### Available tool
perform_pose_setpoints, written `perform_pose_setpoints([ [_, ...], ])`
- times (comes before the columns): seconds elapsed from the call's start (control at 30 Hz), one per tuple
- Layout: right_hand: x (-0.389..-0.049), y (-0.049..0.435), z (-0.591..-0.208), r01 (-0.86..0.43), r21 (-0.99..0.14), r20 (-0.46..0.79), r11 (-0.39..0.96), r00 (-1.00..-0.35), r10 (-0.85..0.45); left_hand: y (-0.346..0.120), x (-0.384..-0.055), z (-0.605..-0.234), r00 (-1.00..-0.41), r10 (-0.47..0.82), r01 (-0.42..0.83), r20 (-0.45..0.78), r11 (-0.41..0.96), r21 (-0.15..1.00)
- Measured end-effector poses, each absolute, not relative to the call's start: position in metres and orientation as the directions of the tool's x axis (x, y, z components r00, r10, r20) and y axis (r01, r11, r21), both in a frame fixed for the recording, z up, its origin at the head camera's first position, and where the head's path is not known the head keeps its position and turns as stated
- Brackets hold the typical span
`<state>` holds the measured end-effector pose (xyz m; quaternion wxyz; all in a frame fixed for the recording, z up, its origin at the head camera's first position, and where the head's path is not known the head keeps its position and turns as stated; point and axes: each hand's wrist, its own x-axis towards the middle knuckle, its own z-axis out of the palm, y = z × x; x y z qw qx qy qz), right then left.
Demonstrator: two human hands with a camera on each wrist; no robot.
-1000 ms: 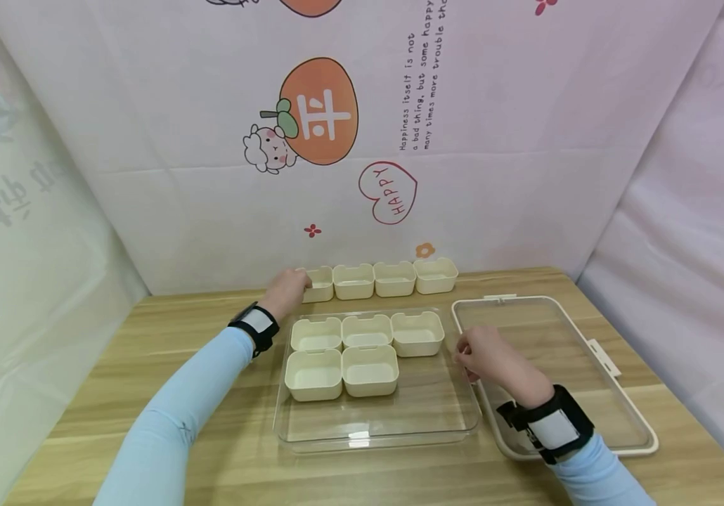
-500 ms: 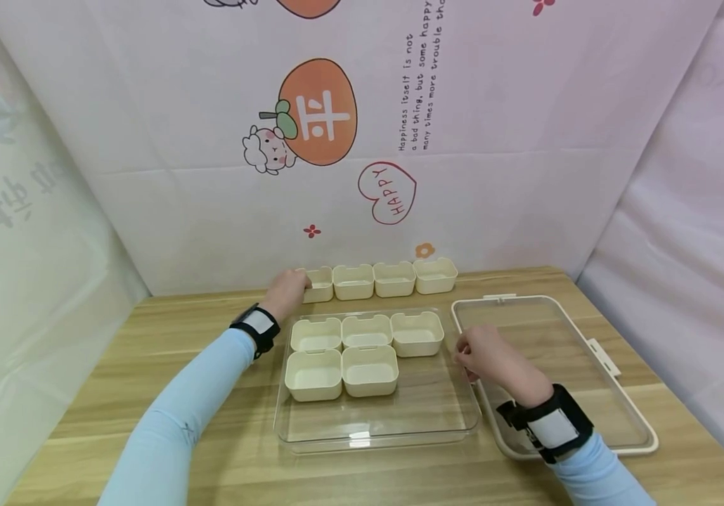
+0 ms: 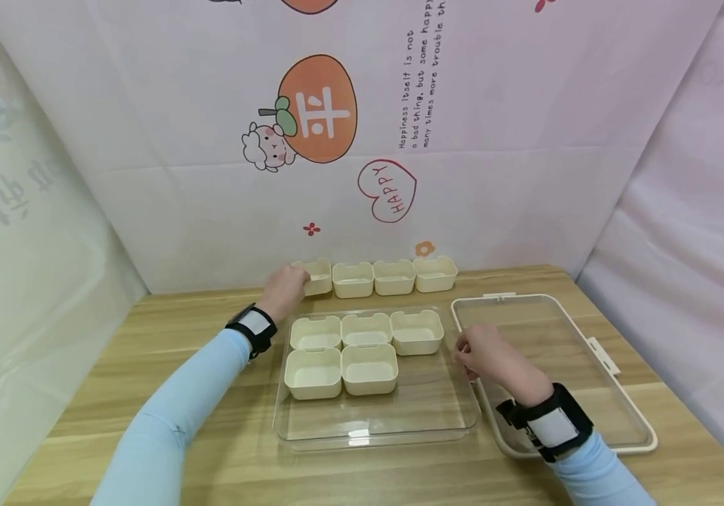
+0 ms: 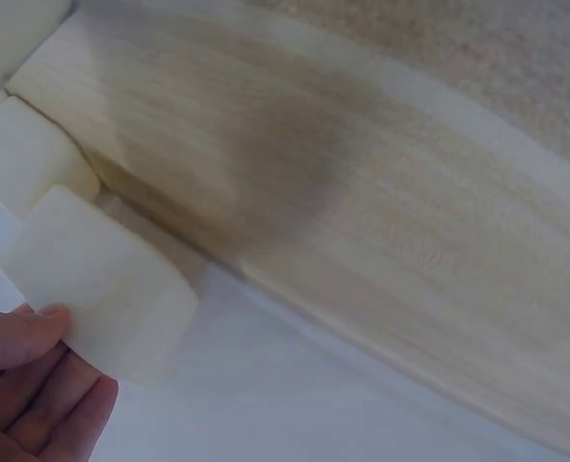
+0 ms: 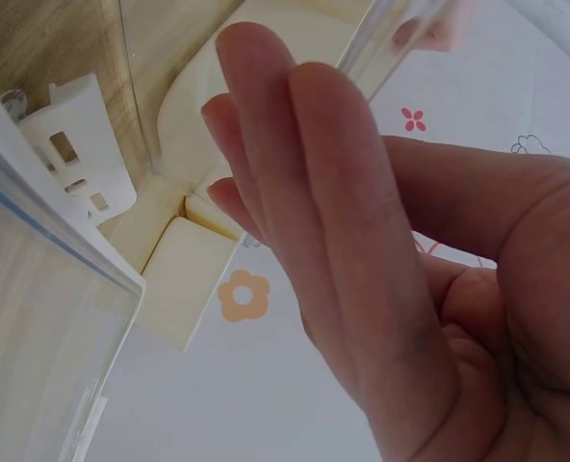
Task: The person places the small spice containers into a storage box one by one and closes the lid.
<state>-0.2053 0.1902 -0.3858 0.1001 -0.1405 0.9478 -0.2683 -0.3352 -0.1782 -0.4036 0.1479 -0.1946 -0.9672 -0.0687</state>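
At the back of the table, my left hand (image 3: 284,292) pinches the left side of a small cream storage box (image 3: 318,277), the leftmost of a row. In the left wrist view the thumb lies on the wall of this box (image 4: 97,284), which appears slightly raised and tilted beside its neighbour (image 4: 25,154). Several matching boxes (image 3: 370,378) sit inside a clear plastic tray (image 3: 419,422), three across its rear and two in front at left. Beside the tray's right wall, my right hand (image 3: 487,353) has relaxed fingers and holds nothing; whether it touches the wall cannot be told.
Several more cream boxes (image 3: 393,279) stand in the back row against the printed cloth (image 3: 495,176). A clear lid with a cream rim (image 3: 590,330) and side latches lies to the right of the tray, partly under the right hand and wrist.
The leftmost back-row box has risen slightly off the table in my left hand, which moved a little up with it. My right hand has stayed in place.
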Motion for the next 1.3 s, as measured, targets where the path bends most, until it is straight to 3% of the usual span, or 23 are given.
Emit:
perform_pose_setpoints([
  [0.43,-0.204,0.191,-0.384,-0.238,-0.539,-0.105,0.808,-0.933,-0.345,-0.170,-0.311,-0.375,-0.877,0.331,0.357,0.349,0.934,0.013],
  [1.3,-0.203,0.191,-0.384,-0.248,-0.521,-0.110,0.817,-0.930,-0.352,-0.139,-0.242,-0.353,-0.736,0.498,0.499,0.459,0.857,-0.129],
])
